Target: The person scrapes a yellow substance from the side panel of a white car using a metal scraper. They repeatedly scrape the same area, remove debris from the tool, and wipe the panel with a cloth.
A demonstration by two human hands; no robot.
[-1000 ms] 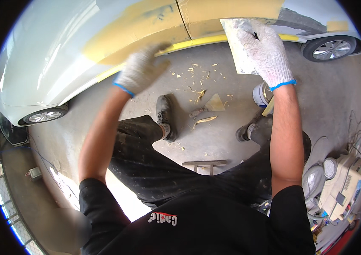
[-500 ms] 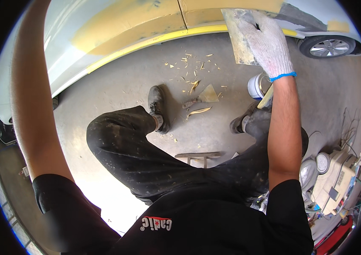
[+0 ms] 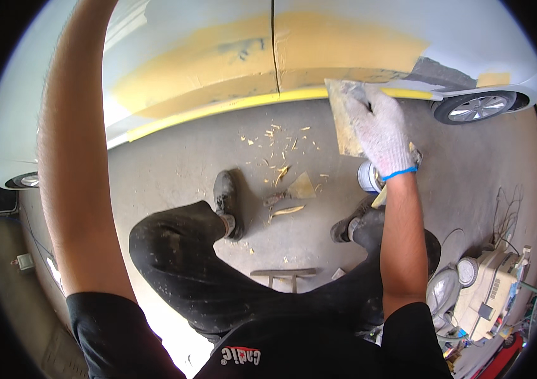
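My right hand (image 3: 379, 126), in a white knit glove with a blue cuff, grips a flat, putty-smeared board (image 3: 343, 123) by its right side, thumb on top. The board's far edge overlaps the yellow strip along the sill of a silver car (image 3: 186, 38). Tan filler (image 3: 338, 44) covers a wide patch of its doors, on both sides of the door gap. My left forearm (image 3: 75, 158) reaches up past the top edge, so the left hand is out of sight. Beside my right wrist stands an open can (image 3: 368, 177), partly hidden by the arm.
On the concrete between my boots lie a putty knife (image 3: 301, 186), a curled yellow strip (image 3: 288, 210) and scattered yellow shavings (image 3: 274, 136). A small stool or stand (image 3: 282, 273) is under me. Cluttered equipment with a beige casing (image 3: 486, 290) and loose cables (image 3: 507, 215) sit at the right.
My view has shifted, showing more of the car's doors. The right hand and its board have come slightly nearer to me, overlapping the car less. My left forearm appears further right.
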